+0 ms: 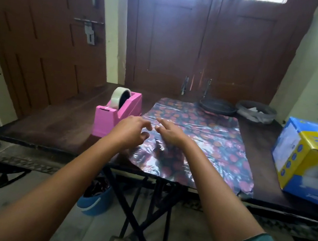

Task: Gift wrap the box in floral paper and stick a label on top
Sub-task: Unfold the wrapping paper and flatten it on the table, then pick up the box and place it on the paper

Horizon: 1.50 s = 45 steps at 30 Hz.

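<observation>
Only one floral sheet (202, 144), one box (309, 163).

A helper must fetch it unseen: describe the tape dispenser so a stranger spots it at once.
Find the dark wooden table in front of the brown doors. On it, just left of the floral paper, stands the dispenser. It alone is bright pink, with a clear tape roll on top.

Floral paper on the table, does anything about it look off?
Slightly: the floral paper is crinkled rather than flat, and its near edge hangs a little over the front of the table, drooping at the right corner.
</observation>
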### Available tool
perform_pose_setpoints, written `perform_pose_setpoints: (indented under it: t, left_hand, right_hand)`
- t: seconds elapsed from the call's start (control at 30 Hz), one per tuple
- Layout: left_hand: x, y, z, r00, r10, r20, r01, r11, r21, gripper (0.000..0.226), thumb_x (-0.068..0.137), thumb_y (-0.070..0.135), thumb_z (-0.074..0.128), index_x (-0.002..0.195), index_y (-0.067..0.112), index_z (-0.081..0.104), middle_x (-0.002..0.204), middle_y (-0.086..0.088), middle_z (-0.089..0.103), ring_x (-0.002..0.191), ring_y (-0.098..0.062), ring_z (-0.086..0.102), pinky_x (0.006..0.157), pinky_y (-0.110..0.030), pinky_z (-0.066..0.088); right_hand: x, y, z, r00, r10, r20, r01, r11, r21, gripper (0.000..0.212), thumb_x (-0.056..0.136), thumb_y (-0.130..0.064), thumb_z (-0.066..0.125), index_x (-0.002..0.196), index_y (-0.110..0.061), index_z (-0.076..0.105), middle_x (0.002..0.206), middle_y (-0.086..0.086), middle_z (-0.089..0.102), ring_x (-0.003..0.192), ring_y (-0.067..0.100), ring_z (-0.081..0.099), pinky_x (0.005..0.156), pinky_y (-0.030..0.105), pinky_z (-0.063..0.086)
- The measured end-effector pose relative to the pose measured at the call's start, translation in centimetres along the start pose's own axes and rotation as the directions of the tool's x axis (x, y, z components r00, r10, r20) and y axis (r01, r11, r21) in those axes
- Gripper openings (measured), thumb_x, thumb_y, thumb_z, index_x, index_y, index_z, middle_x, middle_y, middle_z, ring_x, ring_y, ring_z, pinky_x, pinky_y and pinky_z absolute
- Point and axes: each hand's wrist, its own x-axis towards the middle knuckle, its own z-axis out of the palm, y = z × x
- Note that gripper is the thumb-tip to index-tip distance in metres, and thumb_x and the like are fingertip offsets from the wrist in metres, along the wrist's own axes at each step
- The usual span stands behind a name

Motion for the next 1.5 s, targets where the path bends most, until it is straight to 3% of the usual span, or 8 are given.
perform_pose_setpoints:
  t: [0.13,0.23,0.4,0.7,0.87,1.07,1.27,1.5]
  left_hand:
    - [1.8,0.7,1.9,0.965,0.025,0.263,-0.060,0.990,0.126,0.053,0.094,0.043,0.048,0.142,0.025,0.036,0.152,-0.002,0.030,0.135,-0.023,0.035,0.108,-0.036,0.033]
    - [2.0,0.8,2.7,0.924,-0.055,0.379,-0.028,0.977,0.210,0.055,0.092,0.057,0.039,0.139,0.027,0.039,0.149,-0.006,0.036,0.131,-0.027,0.040,0.104,-0.038,0.037]
    - [1.8,2.0,2.2,0.936,-0.078,0.344,-0.066,0.920,0.386,0.050,0.090,0.063,0.037,0.121,0.027,0.052,0.113,-0.003,0.062,0.105,-0.022,0.056,0.068,-0.028,0.038]
    - [2.4,2.2,2.2,0.935,-0.095,0.341,-0.050,0.918,0.393,0.051,0.086,0.065,0.042,0.121,0.029,0.054,0.117,0.001,0.061,0.107,-0.021,0.055,0.070,-0.026,0.038]
    - [2.9,3.3,1.2,0.951,-0.073,0.301,-0.052,0.921,0.387,0.054,0.086,0.062,0.047,0.130,0.032,0.050,0.131,0.002,0.056,0.118,-0.020,0.052,0.080,-0.027,0.042]
    - [5.2,10.2,0.5,0.973,0.129,0.191,-0.144,0.987,0.070,0.049,0.086,0.052,0.056,0.125,0.023,0.058,0.131,-0.002,0.058,0.119,-0.023,0.054,0.091,-0.030,0.044]
    - [5.7,18.7,2.0,0.948,0.293,0.121,-0.236,0.907,-0.349,0.043,0.085,0.043,0.062,0.119,0.016,0.063,0.116,-0.007,0.067,0.108,-0.018,0.062,0.089,-0.025,0.044]
    - [4.5,25.7,4.1,0.925,0.339,0.170,-0.125,0.697,-0.706,0.046,0.090,0.045,0.054,0.126,0.016,0.056,0.118,-0.005,0.063,0.099,-0.016,0.057,0.082,-0.027,0.044]
  right_hand:
    - [-3.2,5.2,-3.0,0.963,0.251,-0.103,-0.271,0.901,-0.338,0.059,0.097,-0.049,0.030,0.149,-0.024,0.017,0.157,0.008,0.012,0.144,0.029,0.011,0.117,0.045,0.009]
    - [-6.1,8.8,-4.1,0.884,0.441,-0.155,-0.466,0.800,-0.379,0.067,0.094,-0.059,0.025,0.150,-0.025,0.012,0.158,0.011,0.003,0.144,0.032,0.001,0.114,0.049,0.000]
    - [-7.0,10.5,-3.8,0.904,0.417,-0.088,-0.418,0.827,-0.375,0.069,0.093,-0.063,0.019,0.150,-0.027,0.004,0.158,0.010,-0.003,0.144,0.032,-0.003,0.114,0.051,-0.002]
    - [-6.7,10.7,-3.8,0.908,0.401,-0.120,-0.417,0.845,-0.335,0.068,0.093,-0.062,0.020,0.150,-0.027,0.008,0.158,0.010,-0.001,0.145,0.030,-0.003,0.114,0.049,-0.004]
    - [-7.8,10.0,-5.3,0.919,0.303,-0.252,-0.360,0.905,-0.225,0.064,0.095,-0.052,0.033,0.146,-0.015,0.025,0.155,0.013,0.017,0.144,0.028,0.012,0.115,0.043,0.010]
    - [-11.6,8.0,-11.2,0.856,0.116,-0.504,-0.224,0.961,-0.160,0.047,0.093,-0.028,0.050,0.136,-0.009,0.045,0.141,0.013,0.045,0.131,0.024,0.039,0.104,0.028,0.030]
    - [-18.4,8.5,-16.8,0.675,0.090,-0.733,-0.229,0.969,-0.093,0.030,0.090,-0.018,0.051,0.118,-0.012,0.063,0.123,0.008,0.063,0.115,0.026,0.055,0.092,0.030,0.041]
    - [-23.6,14.5,-19.8,0.463,0.471,-0.751,-0.399,0.867,0.298,0.046,0.095,-0.025,0.046,0.138,-0.010,0.042,0.142,0.015,0.044,0.129,0.029,0.043,0.101,0.032,0.034]
